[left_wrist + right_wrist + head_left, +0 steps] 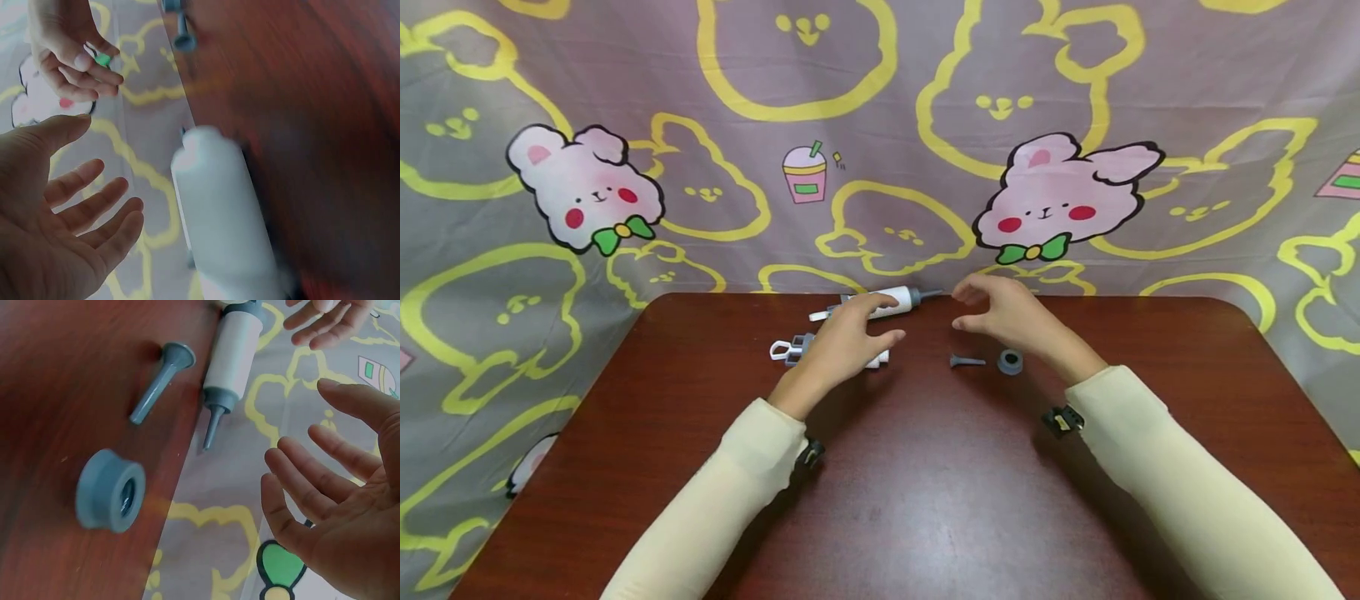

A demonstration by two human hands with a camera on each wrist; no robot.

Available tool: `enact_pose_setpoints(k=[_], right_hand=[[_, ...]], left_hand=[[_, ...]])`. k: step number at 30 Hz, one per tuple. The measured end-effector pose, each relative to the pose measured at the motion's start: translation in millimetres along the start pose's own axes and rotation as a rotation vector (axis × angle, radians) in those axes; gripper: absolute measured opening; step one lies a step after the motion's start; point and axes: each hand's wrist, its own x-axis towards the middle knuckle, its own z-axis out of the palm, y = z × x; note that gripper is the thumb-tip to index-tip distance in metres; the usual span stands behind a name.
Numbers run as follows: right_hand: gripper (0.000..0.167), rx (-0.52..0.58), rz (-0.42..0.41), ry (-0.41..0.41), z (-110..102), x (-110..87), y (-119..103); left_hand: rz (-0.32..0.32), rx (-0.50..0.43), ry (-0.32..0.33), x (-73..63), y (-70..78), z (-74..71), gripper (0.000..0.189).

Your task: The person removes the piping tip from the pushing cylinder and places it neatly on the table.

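White syringe-like tube (891,300) lies at table's (1187,400) far edge; both hands empty, fingers relaxed, left hand (842,342) and right hand (1011,312) flanking it. Best gripped mid-barrel, clear of nozzle.

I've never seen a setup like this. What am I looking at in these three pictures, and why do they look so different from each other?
No machine here: a person in cream sleeves works with bare hands, wearing three cameras. The wide picture comes from a camera on the head, looking down at a dark red table in front of a bunny-print cloth. The other two come from cameras strapped to each wrist, so they show the same things close up and tilted.

On the table lie a white tube with a grey nozzle, a second white and grey piece with a loop handle, a loose grey nozzle and a grey ring.

The left hand and right hand both hover open above the parts. Neither holds anything.
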Motion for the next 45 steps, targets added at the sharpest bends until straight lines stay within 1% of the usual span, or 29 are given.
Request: enact_pose_setpoints(k=[4,8,14,18,22,28,33,40,45], right_hand=[[0.035,0.024,-0.021,-0.018,4,15.5,-4],[0.037,0.055,-0.037,-0.058,8,30.1,-2],[0.042,0.118,-0.025,-0.112,11,50.1,3],[0.045,0.130,-0.018,-0.142,15,61.7,3],[0.045,0.154,-0.007,-0.160,20,72.2,4],[0.045,0.227,0.015,-0.169,27,84.2,6],[0.047,0.253,0.039,-0.193,33,90.8,6],[0.050,0.234,0.091,-0.209,40,97.6,6],[0.052,0.211,0.125,-0.217,44,98.5,6]], left_hand=[[-0.056,0.005,-0.001,1.9,-16.7,-11.1,0.047],[-0.095,-0.010,-0.024,5.5,-30.5,-20.1,0.050],[-0.124,-0.021,-0.053,13.1,-42.9,-27.5,0.052],[-0.116,-0.010,-0.063,18.6,-50.3,-30.8,0.050],[-0.096,0.011,-0.083,26.0,-59.6,-32.6,0.050],[-0.138,-0.002,-0.131,37.0,-70.7,-31.7,0.053],[-0.160,0.008,-0.146,44.1,-75.7,-30.0,0.052],[-0.166,0.027,-0.169,49.6,-81.4,-29.4,0.053],[-0.183,0.059,-0.200,50.0,-85.1,-28.9,0.054]])
